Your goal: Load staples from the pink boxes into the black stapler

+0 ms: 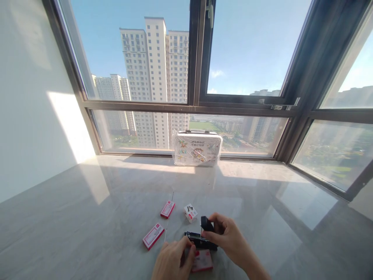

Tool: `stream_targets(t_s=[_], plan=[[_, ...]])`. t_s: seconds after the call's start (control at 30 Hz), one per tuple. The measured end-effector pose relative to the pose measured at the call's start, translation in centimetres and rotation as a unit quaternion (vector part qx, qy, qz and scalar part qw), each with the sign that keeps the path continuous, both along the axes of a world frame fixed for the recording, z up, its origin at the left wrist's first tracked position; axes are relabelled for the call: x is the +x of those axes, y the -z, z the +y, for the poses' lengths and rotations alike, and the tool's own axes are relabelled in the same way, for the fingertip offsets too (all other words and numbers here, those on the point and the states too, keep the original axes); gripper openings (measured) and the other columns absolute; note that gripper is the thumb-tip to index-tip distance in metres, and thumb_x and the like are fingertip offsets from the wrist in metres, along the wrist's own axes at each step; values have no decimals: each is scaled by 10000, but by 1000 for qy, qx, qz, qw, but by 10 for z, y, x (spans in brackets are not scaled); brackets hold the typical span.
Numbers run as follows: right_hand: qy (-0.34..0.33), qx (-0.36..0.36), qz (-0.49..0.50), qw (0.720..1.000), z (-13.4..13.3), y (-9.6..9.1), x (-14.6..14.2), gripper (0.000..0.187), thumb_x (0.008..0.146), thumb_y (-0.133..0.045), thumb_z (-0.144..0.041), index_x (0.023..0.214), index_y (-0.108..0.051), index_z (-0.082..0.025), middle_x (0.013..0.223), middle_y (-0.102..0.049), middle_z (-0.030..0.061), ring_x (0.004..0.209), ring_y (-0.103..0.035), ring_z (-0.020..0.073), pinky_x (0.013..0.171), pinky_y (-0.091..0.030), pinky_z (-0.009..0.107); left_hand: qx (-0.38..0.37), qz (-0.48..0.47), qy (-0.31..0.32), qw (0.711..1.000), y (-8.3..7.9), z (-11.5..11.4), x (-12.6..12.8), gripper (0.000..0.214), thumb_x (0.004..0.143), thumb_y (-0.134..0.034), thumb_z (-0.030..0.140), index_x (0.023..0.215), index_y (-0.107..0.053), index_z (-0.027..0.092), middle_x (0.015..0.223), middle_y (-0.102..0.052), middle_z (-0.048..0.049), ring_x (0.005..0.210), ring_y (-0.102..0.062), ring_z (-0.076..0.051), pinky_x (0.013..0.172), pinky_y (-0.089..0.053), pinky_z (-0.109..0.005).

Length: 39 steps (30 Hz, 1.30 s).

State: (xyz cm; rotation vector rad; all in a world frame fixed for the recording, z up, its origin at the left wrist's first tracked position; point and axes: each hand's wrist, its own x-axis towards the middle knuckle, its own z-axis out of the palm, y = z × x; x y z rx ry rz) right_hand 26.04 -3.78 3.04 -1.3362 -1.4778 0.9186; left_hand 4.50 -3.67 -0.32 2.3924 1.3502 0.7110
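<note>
A black stapler (201, 240) lies on the grey stone ledge with its upper arm lifted away from its base. My right hand (229, 233) grips the raised arm between thumb and fingers. Close to the base's left end is my left hand (176, 258), its thumb and fingertips pressed together; whatever is between them is hidden or too small to name. A red and white box (202, 261) sits just below the stapler, partly covered by my left hand. Beyond the stapler stands a small white box (190, 213) with a stapler-like picture and red marks.
Two flat red and white boxes (153, 236) (168, 209) lie left of the stapler. At the back, a white printed case (198, 149) in clear wrap stands against the dark-framed window (195, 105). A white wall (37, 116) bounds the left side.
</note>
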Motion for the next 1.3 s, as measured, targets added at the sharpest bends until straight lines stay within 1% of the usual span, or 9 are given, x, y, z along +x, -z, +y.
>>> stream_targets(t_s=[0.2,0.4,0.53,0.7,0.8,0.9,1.0,1.17,1.3], plan=[[-11,-11,-193,981,6,-6,-26,223,738,-783,-385,835,-700,-202,531,-421,-100,524,-385,82,516,-198,234,29,24,5,999,-7,-4,4,161,943,-550,388,876,-639,272,847,-726,-37,767,-680,-242,653,-413,-339],[10,-18,-284,958,6,-5,-20,272,730,-785,-454,850,-706,-223,560,-502,-83,547,-461,104,525,-204,245,148,-1,13,989,9,-13,12,232,755,-778,447,828,-646,271,828,-671,-8,813,-635,-244,707,-423,-349],[24,-26,-289,957,7,-1,-15,326,755,-759,-523,885,-703,-230,580,-524,-73,558,-490,116,531,-221,245,166,15,-28,986,11,-10,-17,193,734,-785,332,763,-609,258,813,-631,0,839,-604,-238,742,-423,-345],[29,-32,-280,959,6,-1,-14,340,771,-737,-552,885,-701,-234,596,-522,-67,577,-512,125,536,-231,245,174,43,-107,978,-6,11,-78,186,754,-744,346,773,-586,249,1001,-639,-29,955,-572,-259,838,-426,-375],[32,-31,-279,959,5,-1,-15,333,774,-734,-548,885,-701,-236,600,-517,-66,577,-514,126,535,-232,248,121,26,-84,989,-14,27,-93,199,774,-725,349,776,-560,239,1055,-632,-34,999,-563,-254,850,-447,-354],[35,-29,-278,959,5,0,-15,328,773,-735,-539,889,-702,-234,594,-516,-66,573,-510,126,535,-233,250,57,-1,-41,998,-16,41,-91,206,776,-711,330,774,-528,236,970,-616,-23,964,-569,-240,829,-473,-328],[36,-28,-276,960,5,1,-15,328,770,-736,-537,885,-703,-231,587,-515,-66,568,-506,125,534,-230,251,38,-34,-40,998,-12,50,-83,231,749,-710,310,907,-559,235,1017,-585,-33,989,-573,-241,872,-492,-349],[38,-31,-282,958,4,1,-15,312,777,-729,-528,894,-698,-240,586,-522,-70,567,-516,125,537,-239,249,48,-54,-54,996,5,65,-72,626,764,-673,315,1356,-483,249,1264,-516,-87,1199,-521,-275,1047,-449,-437],[43,-36,-290,955,1,-1,-13,293,781,-716,-510,893,-695,-241,593,-538,-66,571,-527,127,534,-240,249,58,-20,-45,997,14,79,-65,703,794,-651,347,1458,-435,259,1481,-433,-106,1345,-428,-308,1129,-380,-477]])
